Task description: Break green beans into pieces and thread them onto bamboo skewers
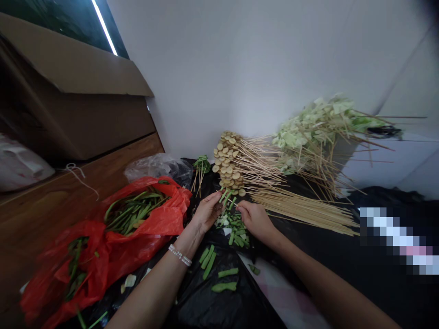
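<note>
Our left hand (206, 212) grips a bamboo skewer (230, 205) threaded with green pod pieces (224, 196), while our right hand (255, 220) pinches its end, steadying it above the black plastic sheet (192, 292).

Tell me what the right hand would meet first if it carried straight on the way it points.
Probably the green vegetable pieces at the fingertips of the left hand, just ahead of the right hand; depth is hard to judge from this view.
</note>
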Action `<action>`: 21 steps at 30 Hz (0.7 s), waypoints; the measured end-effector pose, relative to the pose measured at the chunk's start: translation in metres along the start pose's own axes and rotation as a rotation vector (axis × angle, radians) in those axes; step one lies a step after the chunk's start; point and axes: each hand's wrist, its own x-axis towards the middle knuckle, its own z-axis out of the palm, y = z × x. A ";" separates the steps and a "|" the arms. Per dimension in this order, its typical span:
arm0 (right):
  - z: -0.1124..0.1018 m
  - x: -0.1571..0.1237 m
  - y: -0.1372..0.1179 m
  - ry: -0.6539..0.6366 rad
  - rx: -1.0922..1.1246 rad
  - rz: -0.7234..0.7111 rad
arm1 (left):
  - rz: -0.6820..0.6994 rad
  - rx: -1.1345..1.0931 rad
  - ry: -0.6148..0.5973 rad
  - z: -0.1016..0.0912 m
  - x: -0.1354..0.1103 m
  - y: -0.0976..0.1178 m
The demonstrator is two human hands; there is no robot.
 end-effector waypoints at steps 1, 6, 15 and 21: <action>-0.001 0.000 0.000 -0.004 -0.010 0.002 | -0.007 0.003 -0.004 0.000 0.000 0.000; -0.002 -0.001 -0.001 0.001 -0.187 -0.004 | 0.053 0.081 0.025 -0.003 0.002 -0.006; -0.011 0.005 0.008 0.121 -0.229 0.008 | 0.117 0.368 -0.054 0.006 -0.005 -0.005; -0.018 0.009 0.018 0.232 -0.160 0.057 | 0.095 0.904 -0.547 0.011 -0.018 -0.003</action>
